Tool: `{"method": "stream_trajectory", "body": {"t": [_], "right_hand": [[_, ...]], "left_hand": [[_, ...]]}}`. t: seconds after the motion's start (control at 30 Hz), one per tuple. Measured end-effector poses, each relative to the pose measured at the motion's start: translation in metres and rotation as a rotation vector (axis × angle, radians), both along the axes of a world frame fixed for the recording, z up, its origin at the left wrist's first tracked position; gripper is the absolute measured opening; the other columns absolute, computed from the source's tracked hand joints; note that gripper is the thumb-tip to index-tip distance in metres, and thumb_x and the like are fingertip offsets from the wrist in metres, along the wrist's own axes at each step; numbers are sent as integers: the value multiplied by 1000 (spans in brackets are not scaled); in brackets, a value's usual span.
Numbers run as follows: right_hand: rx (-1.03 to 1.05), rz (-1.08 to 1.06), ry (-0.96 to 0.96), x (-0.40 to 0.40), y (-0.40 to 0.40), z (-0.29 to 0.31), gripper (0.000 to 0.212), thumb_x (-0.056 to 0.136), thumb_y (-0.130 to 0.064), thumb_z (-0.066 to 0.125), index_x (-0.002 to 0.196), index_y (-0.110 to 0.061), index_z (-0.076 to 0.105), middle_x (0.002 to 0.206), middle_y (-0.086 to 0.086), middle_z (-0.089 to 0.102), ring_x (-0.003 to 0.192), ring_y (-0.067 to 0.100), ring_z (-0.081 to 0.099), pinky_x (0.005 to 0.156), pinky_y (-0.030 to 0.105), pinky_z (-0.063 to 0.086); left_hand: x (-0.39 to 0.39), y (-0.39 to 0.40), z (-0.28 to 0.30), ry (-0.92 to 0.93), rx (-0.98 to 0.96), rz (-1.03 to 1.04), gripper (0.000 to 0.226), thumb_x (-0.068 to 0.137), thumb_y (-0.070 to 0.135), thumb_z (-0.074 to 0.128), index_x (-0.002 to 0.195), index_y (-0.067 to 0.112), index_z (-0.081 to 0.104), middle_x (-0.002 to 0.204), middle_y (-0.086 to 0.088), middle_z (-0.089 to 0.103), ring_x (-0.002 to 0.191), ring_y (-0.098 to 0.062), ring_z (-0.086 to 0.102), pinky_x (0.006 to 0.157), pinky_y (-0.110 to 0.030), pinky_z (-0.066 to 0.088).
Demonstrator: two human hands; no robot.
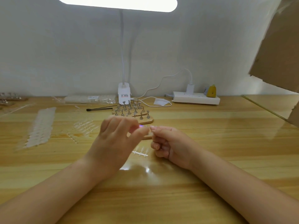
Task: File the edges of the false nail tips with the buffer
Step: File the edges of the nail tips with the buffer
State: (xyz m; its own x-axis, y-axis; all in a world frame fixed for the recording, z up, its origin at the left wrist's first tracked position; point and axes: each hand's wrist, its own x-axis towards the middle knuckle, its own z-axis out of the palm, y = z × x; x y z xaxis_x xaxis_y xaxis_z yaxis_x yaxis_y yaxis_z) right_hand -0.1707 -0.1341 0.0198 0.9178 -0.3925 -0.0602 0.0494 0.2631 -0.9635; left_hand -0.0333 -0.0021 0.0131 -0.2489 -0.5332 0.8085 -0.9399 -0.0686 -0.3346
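Above the glossy yellow wooden table (210, 143), the left hand (116, 139) and the curled right hand (168, 143) meet fingertip to fingertip, pinching something too blurred to identify, while a clear strip of 3 false nail tips (141, 151) lies just below them.

Pale yellow wood-grain table (210, 143), white power strip (195, 98), mustard-yellow bag (212, 91)

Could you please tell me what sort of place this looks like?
Probably a nail-art workbench: a wooden desk with a stand of metal nail-tip holders, strips of clear false nail tips, and a clip-on lamp overhead.
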Motion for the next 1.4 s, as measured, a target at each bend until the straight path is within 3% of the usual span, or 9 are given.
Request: {"method": "stream_trajectory", "body": {"t": [0.1,0.23,0.47,0.6,0.8,0.9,1.1,1.27,1.4], "right_hand": [[-8,17,-22,-1,2,0,20,85,-28,61,68,-18,59,60,-2,36,51,7,41,43,18,22],[-51,88,-24,-3,3,1,15,82,-31,60,79,-16,61,65,0,47,51,6,43,41,15,27],[-7,20,-27,-1,2,4,27,78,-35,63,55,-22,63,60,-2,36,53,9,43,41,16,25],[68,-44,-28,-1,0,4,24,75,-32,66,57,-16,63,59,0,35,51,9,41,41,17,27],[39,-35,-34,0,3,3,22,74,-30,66,63,-11,60,52,-2,42,48,9,43,38,16,31],[-49,-19,-38,1,5,-1,26,76,-32,65,75,-7,58,51,-3,45,48,8,42,38,16,31],[-220,-48,-1,4,7,-6,43,69,-48,71,81,-8,63,52,-2,48,50,11,40,40,16,32],[-215,-172,22,5,13,-6,40,69,-56,67,70,-17,60,47,-6,44,46,10,39,38,18,30],[-517,-374,20,0,10,-1,33,92,-31,60,64,-13,59,45,-7,43,44,10,39,43,23,32]], "left_hand": [[-4,-1,1,25,-31,-63,51,74,-6,69,112,24,50,104,-1,44,89,-21,46,83,-32,32],[-13,-3,-2,-42,21,-120,37,86,2,53,115,24,51,107,0,45,93,-21,47,87,-34,34],[15,1,5,359,96,498,20,79,13,52,92,15,67,84,-9,56,76,-32,49,76,-40,26],[13,2,2,439,368,811,30,93,35,36,108,28,61,100,2,59,95,-26,49,87,-40,24],[-7,3,11,744,279,-89,44,89,50,41,114,23,64,95,18,61,96,-7,56,85,-33,40],[-17,2,6,717,267,-284,31,85,41,59,107,21,67,88,19,62,88,-1,57,82,-32,46],[-15,1,3,749,191,-332,19,80,31,68,99,28,69,81,23,60,79,5,55,76,-24,46],[-14,1,1,689,158,-215,26,86,38,60,98,19,73,84,21,63,78,1,59,73,-34,51],[-3,2,1,686,98,22,29,93,38,47,101,18,65,82,13,70,72,-11,62,75,-37,46]]}}
